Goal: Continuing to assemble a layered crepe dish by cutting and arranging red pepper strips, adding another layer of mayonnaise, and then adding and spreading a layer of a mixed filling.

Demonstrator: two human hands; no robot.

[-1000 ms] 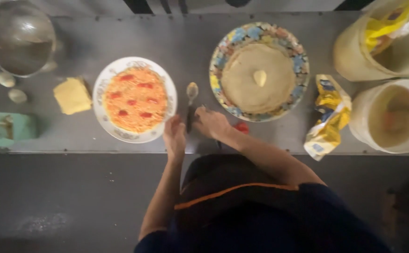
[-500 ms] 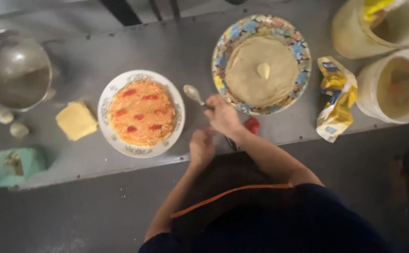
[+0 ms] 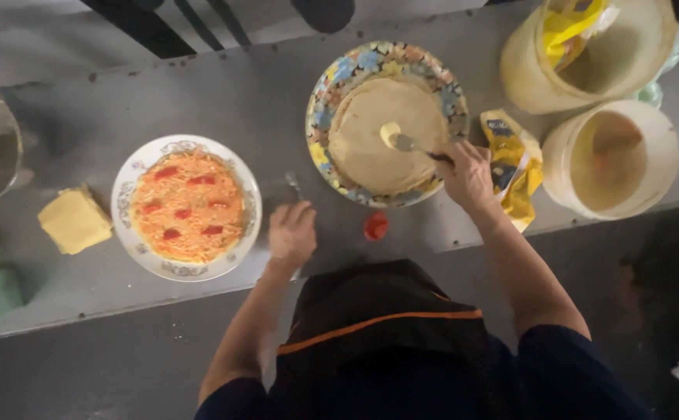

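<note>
Left hand (image 3: pixel 293 232) nearest the body, resting on the grey counter (image 3: pixel 223 93), fingers loosely curled, nothing clearly in its grip. A small utensil (image 3: pixel 294 183) lies just beyond its fingertips; touching or not, cannot tell. To its left, white plate (image 3: pixel 234 253) with orange shredded topping and red pieces: looks finished. Small red piece (image 3: pixel 376 225) lies between the two hands.

Right hand (image 3: pixel 468 175) closed round the handle of a spoon (image 3: pixel 409 145), whose bowl sits on a pale yellow dab (image 3: pixel 388 132) at the centre of a flat round pancake (image 3: pixel 390 136) on the patterned plate (image 3: pixel 320 117), just left of that hand. Dab not yet spread; pancake otherwise bare, so the topping is still to come.

Just right of the right hand, a yellow packet (image 3: pixel 514 167); beyond, two cream buckets (image 3: pixel 612 159).
</note>
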